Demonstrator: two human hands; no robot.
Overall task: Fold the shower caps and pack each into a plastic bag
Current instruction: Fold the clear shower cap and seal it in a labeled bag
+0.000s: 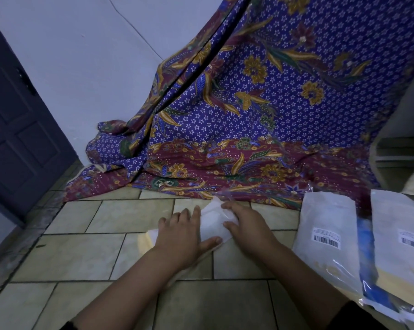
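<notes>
A folded white shower cap [213,221] lies on the tiled floor [82,253] between my hands, inside or under a thin clear plastic bag [226,194] whose open end sticks out toward the cloth. My left hand [182,236] lies flat with straight fingers, its thumb pressing the cap's near edge. My right hand [246,225] rests on the cap's right side, fingers slightly bent over the plastic; I cannot tell whether it pinches the plastic.
A blue and maroon batik cloth [260,115] hangs down and spreads over the floor just behind the cap. Two white packets with barcode labels [327,236] [401,234] lie at the right. A dark door [18,129] stands at the left.
</notes>
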